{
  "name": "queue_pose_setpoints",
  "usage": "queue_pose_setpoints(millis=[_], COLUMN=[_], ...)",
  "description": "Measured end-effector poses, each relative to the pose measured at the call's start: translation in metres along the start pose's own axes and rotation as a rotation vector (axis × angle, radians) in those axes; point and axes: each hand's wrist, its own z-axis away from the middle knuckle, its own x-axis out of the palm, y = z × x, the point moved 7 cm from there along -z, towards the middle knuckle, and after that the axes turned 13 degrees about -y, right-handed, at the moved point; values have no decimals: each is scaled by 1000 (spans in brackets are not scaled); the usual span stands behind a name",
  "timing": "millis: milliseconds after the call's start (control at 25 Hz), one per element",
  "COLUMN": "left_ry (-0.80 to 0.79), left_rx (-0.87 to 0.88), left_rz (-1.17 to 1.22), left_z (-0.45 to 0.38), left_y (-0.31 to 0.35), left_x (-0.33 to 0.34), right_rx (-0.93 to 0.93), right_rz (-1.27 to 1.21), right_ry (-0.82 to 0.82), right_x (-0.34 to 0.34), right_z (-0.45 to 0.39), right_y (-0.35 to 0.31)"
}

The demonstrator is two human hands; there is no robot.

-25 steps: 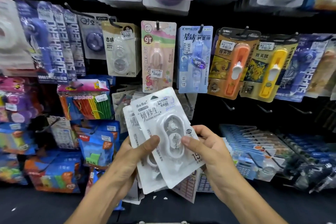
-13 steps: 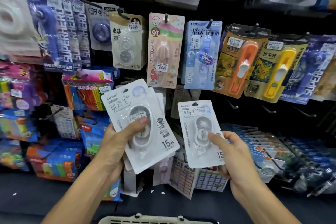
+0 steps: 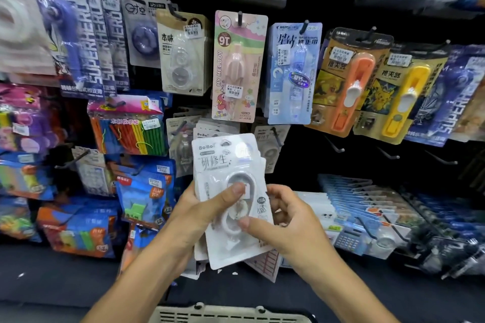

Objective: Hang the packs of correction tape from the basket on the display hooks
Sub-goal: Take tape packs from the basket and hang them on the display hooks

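Both hands meet at a stack of white correction-tape packs (image 3: 228,191) held upright in front of the display, at the middle of the head view. The left hand (image 3: 199,207) grips the stack from its left edge, thumb curled across the front blister and the remaining fingers behind, out of sight. The right hand (image 3: 283,220) has its thumb pressed on the lower blister of the front pack and its fingers curled round the right edge; it appears to be pinching the top pack to separate it, though whether one pack or several lies in that pinch cannot be told. Judged step: peel a single pack off and carry it to a hook. To do this well, the right hand should slide the front pack clear, keep it upright with its hang hole at the top, and line that hole with the tip of the hook (image 3: 277,136) just above and to the right, where matching packs already hang; bare hooks (image 3: 334,145) further right are an alternative. The front pack is white card under clear glossy plastic, printed "BoBo" at the top left with grey characters below, an oval dispenser moulded at the centre; glare obscures its upper right. The basket (image 3: 228,315) shows only its pale slotted rim at the bottom edge; its contents are not visible
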Motion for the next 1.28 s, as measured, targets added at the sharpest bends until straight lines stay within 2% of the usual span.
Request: queue_pose_setpoints(millis=[160, 280, 360, 480, 680, 800, 960, 1120, 1280], left_ry=[-5, 97, 152, 168, 141, 143, 155, 168, 172], left_rx=[-33, 24, 45, 54, 43, 50, 59, 54, 69], left_rz=[-34, -33, -7, 18, -4, 2, -12, -11, -28], left_z=[3, 3, 3, 3, 3, 3, 4, 5, 5], left_y=[1, 6, 9, 11, 8, 9, 13, 15, 17], left_x=[-1, -10, -16, -19, -16, -16, -20, -24, -24], right_rx=[48, 148, 233, 247, 307, 325, 329, 313, 220], right_rz=[-140, -258, -226, -140, -404, -252, 22, 109, 200], right_ry=[75, 222, 309, 344, 378, 375, 490, 547, 502], right_x=[-9, -31, -48, -60, -59, -64, -76, -83, -78], right_z=[3, 7, 11, 13, 11, 7, 13, 20, 22], right_y=[1, 11, 18, 20, 42, 45, 42, 35, 21])
